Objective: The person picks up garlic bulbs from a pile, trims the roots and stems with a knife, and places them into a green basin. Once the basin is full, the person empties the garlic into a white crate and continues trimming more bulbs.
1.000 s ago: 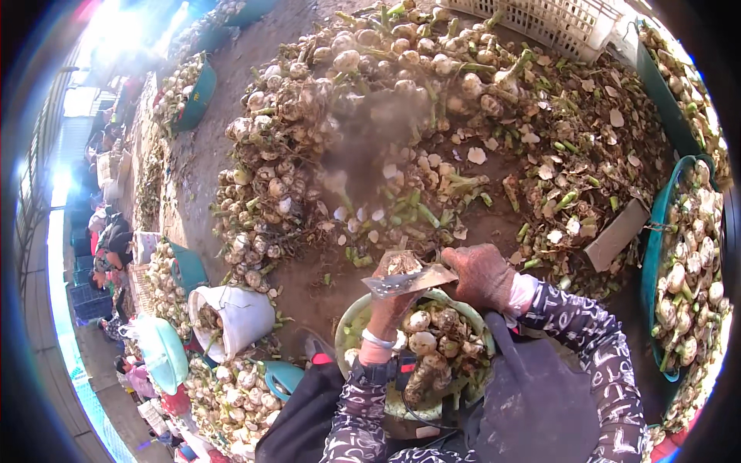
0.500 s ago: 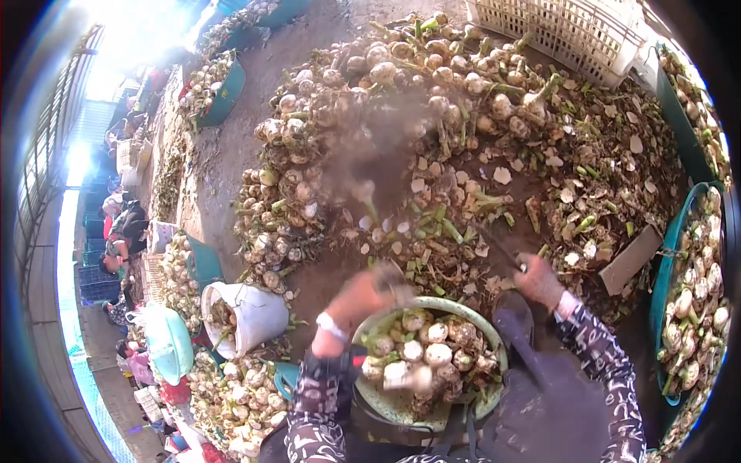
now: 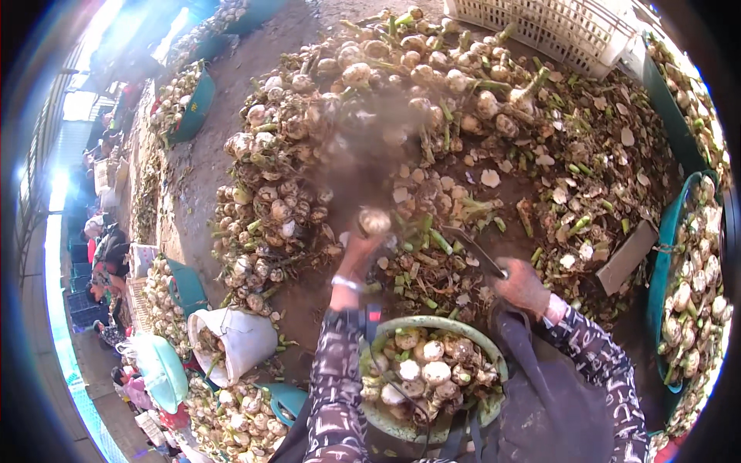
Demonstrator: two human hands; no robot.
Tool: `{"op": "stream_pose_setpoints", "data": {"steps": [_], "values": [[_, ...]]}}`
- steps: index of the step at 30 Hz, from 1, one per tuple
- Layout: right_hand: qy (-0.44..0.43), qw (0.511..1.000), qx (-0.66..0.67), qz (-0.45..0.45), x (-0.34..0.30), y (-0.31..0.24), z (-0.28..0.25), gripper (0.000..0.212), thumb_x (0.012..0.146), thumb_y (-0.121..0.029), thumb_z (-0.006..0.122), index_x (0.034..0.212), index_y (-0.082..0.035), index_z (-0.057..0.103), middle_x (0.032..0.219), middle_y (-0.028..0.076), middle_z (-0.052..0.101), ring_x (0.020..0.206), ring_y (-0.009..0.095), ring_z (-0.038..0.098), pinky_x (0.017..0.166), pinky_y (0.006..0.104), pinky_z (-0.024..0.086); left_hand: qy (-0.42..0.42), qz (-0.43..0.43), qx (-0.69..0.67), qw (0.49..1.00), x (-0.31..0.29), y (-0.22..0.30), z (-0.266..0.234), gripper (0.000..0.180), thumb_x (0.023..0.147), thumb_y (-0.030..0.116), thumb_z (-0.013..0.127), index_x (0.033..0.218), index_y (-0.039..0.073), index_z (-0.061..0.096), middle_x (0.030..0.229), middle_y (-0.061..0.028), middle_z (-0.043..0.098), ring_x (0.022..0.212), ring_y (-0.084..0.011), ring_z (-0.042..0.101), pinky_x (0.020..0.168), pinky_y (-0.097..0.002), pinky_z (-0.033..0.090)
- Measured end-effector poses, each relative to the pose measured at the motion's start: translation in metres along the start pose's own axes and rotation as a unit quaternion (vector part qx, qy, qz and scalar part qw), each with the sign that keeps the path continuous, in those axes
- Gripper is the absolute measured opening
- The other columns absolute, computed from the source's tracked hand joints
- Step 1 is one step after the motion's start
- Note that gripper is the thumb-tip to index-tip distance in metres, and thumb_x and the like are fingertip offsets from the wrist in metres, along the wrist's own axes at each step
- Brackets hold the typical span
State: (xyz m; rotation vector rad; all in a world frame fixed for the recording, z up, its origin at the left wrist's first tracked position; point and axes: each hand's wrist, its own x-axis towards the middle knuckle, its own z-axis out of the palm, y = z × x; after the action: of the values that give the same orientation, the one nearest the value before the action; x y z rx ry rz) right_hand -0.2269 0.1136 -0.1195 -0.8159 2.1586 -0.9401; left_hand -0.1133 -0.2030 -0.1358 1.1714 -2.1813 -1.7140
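brightly lit, with strong white-blue glare from the upper left
blurred by a dark smudge over the heap of pale round bulbs [image 3: 279,207]; sunlit in patches on the brown dirt floor [image 3: 184,189]; bowed and blue-fringed toward the blackened edges

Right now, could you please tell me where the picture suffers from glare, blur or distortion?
Head view: strong glare washes out the upper left; head view: a dark, hazy smudge blurs part of the bulb pile, beyond the left hand; head view: fisheye distortion bows the long bright strip at far left.
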Motion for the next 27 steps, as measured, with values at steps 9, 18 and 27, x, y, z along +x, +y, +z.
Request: {"op": "stream_pose_setpoints", "data": {"steps": [9,18,27], "values": [[-0.011,0.974,-0.116,-0.192,0.0,-0.1,-0.004,0.024,0.074,-0.026,0.068,0.081,-0.007,0.055,0.072,0.016,0.061,0.071,0.035,0.063,0.058,0.0431,0.048,-0.077,0.177,0.021,0.981,-0.124,0.047,0.029,0.061,0.071,0.029,0.081,0.114,0.002,0.047,0.095,-0.0051,0.062,0.085,-0.0142,0.061,0.076,-0.0296,0.052],[0.056,0.961,-0.068,-0.261,0.001,-0.034,0.029,0.038,0.069,-0.039,0.071,0.081,-0.008,0.053,0.073,0.013,0.062,0.069,0.032,0.062,0.059,0.0425,0.049,-0.035,0.21,0.048,0.976,-0.153,0.033,0.06,0.028,0.069,0.01,0.074,0.094,0.005,0.063,0.09,-0.0069,0.062,0.082,-0.0241,0.061,0.073,-0.0331,0.049],[0.099,0.949,-0.055,-0.293,0.011,-0.03,0.035,0.033,0.071,-0.036,0.069,0.077,-0.009,0.051,0.067,0.01,0.058,0.062,0.031,0.061,0.054,0.0418,0.047,-0.066,0.001,-0.065,0.996,-0.162,0.064,0.055,0.044,0.072,0.016,0.075,0.107,0.002,0.051,0.091,-0.0032,0.061,0.082,-0.0126,0.059,0.073,-0.0239,0.047]]}}
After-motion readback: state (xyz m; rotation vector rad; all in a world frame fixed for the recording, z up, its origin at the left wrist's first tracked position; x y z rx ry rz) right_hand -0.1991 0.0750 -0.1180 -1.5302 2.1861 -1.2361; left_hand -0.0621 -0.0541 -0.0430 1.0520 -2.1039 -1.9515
